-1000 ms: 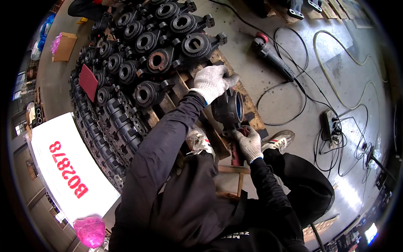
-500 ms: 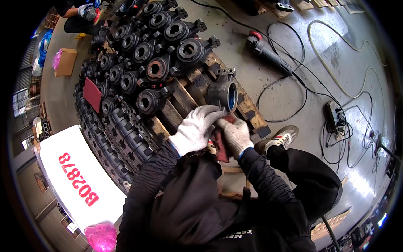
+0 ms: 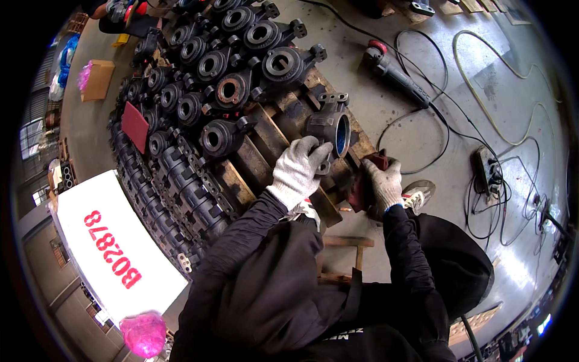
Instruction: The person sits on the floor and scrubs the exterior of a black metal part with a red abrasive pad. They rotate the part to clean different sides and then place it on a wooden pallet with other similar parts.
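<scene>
A dark cast metal housing (image 3: 324,125) with a round, blue-lined bore rests on the wooden pallet (image 3: 265,130) in front of me. My left hand (image 3: 300,169), in a pale knit glove, is closed on the housing's near lug, thumb and fingers around it. To the right and a little nearer, my gloved right hand (image 3: 385,183) grips a folded dark red abrasive pad (image 3: 359,192). The pad is apart from the housing and hangs below the fingers. Part of it is hidden behind the hand.
Many similar castings (image 3: 283,64) crowd the pallet to the left, with another red pad (image 3: 134,127) on them. An angle grinder (image 3: 398,81) and its cable lie on the floor at right, near a power strip (image 3: 487,172). A white box (image 3: 117,241) stands at left. Another person's gloved hand (image 3: 117,11) shows far left.
My hands have moved apart. The right has carried the red pad to the right, away from the left, which now grips the housing's lug. The whole view has shifted slightly.
</scene>
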Motion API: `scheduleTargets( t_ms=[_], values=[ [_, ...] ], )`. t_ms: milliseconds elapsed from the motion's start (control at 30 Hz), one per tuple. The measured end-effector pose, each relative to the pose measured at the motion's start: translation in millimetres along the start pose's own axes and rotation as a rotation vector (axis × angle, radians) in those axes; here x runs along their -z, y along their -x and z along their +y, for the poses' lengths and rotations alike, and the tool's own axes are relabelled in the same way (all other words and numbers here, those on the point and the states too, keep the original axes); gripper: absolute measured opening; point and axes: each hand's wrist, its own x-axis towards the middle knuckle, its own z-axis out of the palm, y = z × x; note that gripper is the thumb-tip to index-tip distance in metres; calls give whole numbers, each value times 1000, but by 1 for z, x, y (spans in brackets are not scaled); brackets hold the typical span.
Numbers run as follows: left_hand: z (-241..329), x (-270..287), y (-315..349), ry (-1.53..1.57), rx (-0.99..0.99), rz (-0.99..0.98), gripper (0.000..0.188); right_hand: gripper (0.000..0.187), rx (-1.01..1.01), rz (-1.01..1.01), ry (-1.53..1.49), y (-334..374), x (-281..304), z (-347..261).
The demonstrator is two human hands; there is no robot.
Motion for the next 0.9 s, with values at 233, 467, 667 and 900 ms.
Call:
scheduleTargets(
  t_ms=[233,467,667,900],
  values=[
    [2,-1,-3,6,5,-8,72,35,8,-338,-908,-28,-27,18],
    [19,18,-6,152,91,9,84,50,-62,-453,-1211,-17,-5,46],
    [60,64,-29,334,-76,13,91,58,-75,-480,-1389,-11,14,25],
    [77,25,-48,625,190,-47,54,60,39,-601,-1388,20,21,-23]
  ],
)
